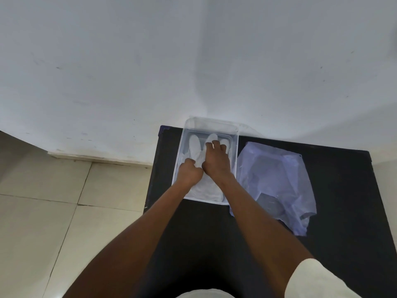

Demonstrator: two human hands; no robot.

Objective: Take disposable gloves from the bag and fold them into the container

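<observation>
A clear plastic container (234, 147) stands on the far left part of a black table (339, 190). White disposable gloves (195, 145) lie flat inside it, fingers pointing away from me. My left hand (190, 173) is inside the container, its fingers curled onto the glove at the palm area. My right hand (216, 161) lies flat over the glove, fingertips pressing on its far fingers. A pale translucent plastic bag (277, 179) lies crumpled just right of the container.
The table backs onto a white wall (193, 61). Beige floor tiles (53, 201) lie left of the table. The table's left edge is close beside the container.
</observation>
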